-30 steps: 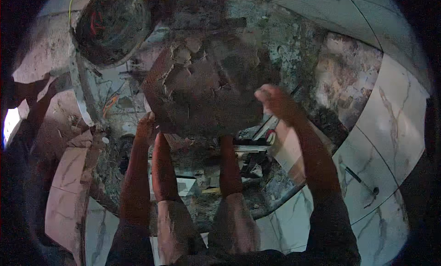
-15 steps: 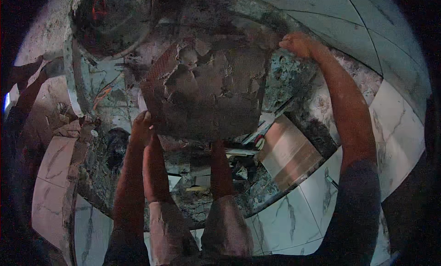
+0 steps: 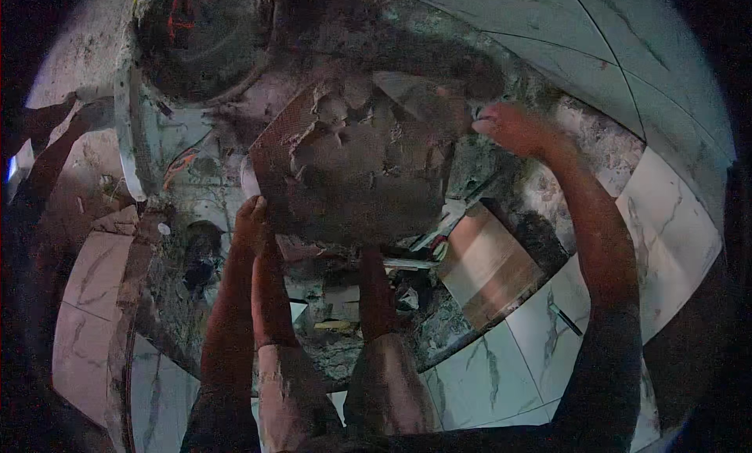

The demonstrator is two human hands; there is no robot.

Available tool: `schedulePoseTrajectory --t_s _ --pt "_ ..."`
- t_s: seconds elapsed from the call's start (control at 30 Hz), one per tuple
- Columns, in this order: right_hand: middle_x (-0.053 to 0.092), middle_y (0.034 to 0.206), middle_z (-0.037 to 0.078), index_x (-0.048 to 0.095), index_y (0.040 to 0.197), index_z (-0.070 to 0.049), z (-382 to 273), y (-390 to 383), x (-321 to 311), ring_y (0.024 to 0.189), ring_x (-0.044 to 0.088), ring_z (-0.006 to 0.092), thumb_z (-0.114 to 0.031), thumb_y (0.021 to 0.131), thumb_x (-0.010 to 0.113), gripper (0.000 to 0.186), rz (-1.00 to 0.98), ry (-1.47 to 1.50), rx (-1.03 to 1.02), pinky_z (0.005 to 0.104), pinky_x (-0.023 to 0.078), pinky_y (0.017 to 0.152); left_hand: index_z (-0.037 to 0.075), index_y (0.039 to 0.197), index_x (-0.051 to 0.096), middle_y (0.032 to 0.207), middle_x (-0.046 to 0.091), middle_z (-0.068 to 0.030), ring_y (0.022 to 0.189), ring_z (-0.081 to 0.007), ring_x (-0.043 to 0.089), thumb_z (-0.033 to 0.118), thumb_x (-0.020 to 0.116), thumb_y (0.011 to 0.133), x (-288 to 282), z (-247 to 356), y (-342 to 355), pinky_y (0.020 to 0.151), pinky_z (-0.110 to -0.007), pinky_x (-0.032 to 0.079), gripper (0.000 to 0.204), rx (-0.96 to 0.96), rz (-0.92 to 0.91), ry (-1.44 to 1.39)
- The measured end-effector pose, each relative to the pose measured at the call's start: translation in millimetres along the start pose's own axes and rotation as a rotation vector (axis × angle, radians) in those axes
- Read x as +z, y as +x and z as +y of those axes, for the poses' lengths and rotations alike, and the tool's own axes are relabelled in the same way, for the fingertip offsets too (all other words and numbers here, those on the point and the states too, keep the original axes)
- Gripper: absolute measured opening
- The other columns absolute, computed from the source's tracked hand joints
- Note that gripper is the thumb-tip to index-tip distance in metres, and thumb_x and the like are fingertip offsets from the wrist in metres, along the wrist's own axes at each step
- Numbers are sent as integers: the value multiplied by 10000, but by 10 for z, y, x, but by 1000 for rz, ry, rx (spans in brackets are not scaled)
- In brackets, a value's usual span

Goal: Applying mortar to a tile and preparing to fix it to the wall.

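Note:
A tile (image 3: 345, 194), its upward face spread with rough grey mortar, is in front of me above my knees. Ridged backing shows at its upper left edge. My left hand (image 3: 252, 212) is closed on the tile's left edge, where a pale rim shows. At the tile's far right side, my right hand (image 3: 513, 129) is curled closed and slightly blurred. A flat, dull shape (image 3: 427, 101) lies between this hand and the mortar; it may be a trowel blade, but the dim light hides its outline and any handle.
A dark round bucket (image 3: 204, 42) stands at the far left. Brown cardboard-like sheet (image 3: 493, 265) lies right of the tile, beside narrow strips. Marbled white tiles (image 3: 493, 375) border the rough floor. Another person's arm (image 3: 51, 151) shows at the left.
My right hand has come nearer to me along the tile's right side. The left hand keeps its hold on the edge. The whole view has shifted slightly.

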State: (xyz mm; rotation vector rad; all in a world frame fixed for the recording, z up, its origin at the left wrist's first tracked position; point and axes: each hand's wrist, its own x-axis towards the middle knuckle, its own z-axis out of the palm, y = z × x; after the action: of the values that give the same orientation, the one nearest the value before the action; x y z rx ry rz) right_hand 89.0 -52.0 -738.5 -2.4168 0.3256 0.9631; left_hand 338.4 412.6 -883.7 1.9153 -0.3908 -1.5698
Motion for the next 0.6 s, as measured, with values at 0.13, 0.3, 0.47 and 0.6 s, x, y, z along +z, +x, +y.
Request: schedulePoseTrajectory --t_s 0.13,0.3,0.47,0.6 --pt "510 981 179 507 1005 -38 -190 646 -6 955 470 327 -326 837 362 364 -304 26 199 396 361 842 12 1045 456 820 490 -15 662 -98 466 139 431 851 99 285 -1 536 -206 377 234 -235 -50 -396" --pt "528 880 174 503 897 -1 458 1131 -95 845 509 331 -257 822 375 296 -238 -177 291 424 398 724 20 1073 447 828 482 0 631 -69 448 168 481 833 184 487 -33 508 -216 366 284 -265 7 -718" --pt "547 877 159 541 888 -17 373 462 -166 821 523 332 -166 769 433 219 -193 -82 170 401 413 724 -21 912 518 774 535 -48 691 -134 486 236 471 834 53 175 -63 625 -290 397 273 -156 28 -545" --pt "486 1031 178 487 1004 -34 58 -47 -93 948 470 311 -209 782 439 287 -496 41 363 393 378 815 -33 962 517 818 547 -74 731 -157 496 232 481 824 166 422 -101 661 -294 395 301 -294 112 -637"
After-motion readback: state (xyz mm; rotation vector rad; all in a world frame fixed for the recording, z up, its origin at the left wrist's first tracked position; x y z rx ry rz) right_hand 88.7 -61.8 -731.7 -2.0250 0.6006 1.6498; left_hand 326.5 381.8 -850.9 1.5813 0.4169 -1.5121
